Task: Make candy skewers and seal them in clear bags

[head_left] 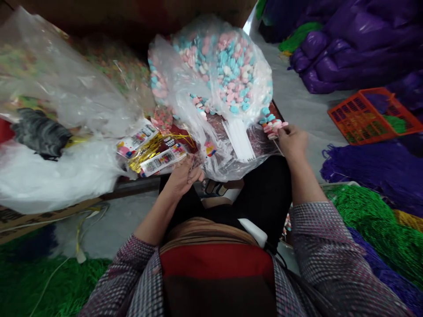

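My right hand is closed in a pinch on a thin white stick threaded with pink and blue candy pieces. My left hand reaches palm-up to the edge of a crumpled clear plastic bag, fingers curled at it; what it grips is unclear. Behind them sits a big clear bag of pink, blue and white candies. A bundle of white sticks lies between my hands. Printed label cards with gold twist ties rest left of my left hand.
Large clear bags of mixed sweets fill the left. An orange plastic basket stands at the right. Purple bags and heaps of purple and green strands line the right side. Green strands lie at lower left.
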{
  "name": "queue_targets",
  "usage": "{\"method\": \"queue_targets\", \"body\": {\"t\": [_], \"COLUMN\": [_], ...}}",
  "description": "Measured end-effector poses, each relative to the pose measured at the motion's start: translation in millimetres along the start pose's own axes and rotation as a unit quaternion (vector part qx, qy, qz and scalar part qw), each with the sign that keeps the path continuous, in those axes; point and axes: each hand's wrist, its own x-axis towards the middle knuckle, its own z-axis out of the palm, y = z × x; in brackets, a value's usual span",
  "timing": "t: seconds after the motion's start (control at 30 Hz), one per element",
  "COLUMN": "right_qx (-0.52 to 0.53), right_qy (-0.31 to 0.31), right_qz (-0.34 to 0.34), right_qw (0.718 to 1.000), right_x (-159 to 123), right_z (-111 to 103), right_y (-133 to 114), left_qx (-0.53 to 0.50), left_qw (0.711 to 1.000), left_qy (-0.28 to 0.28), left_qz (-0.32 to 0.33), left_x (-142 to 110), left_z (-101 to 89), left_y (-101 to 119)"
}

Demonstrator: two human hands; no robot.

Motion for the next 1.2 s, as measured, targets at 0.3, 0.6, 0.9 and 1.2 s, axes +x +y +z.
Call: {"method": "queue_targets", "body": {"t": [0.3,0.6,0.9,1.2], "right_qx": [0.399,0.384,0.333,0.279], "right_qy": [0.005,-0.111,-0.176,-0.227], "right_qz": [-0.03,-0.132,-0.169,-0.231], "right_qw": [0.916,0.907,0.911,0.904], "right_x": [-72,-104,-101,-103], "right_z": [-33,-62,-71,-68], "right_y": [-45,-67,-54,-59], "left_qx": [0.054,0.124,0.234,0.425], "left_qw": [0.998,0.992,0.971,0.892], "left_qy": [0.002,-0.01,-0.043,-0.143], "left_qz": [0.009,-0.001,-0.012,0.062], "left_x": [2,4,1,6], "left_z": [-9.0,-20.2,-24.2,-24.8], "left_y": [-3,4,16,30]}}
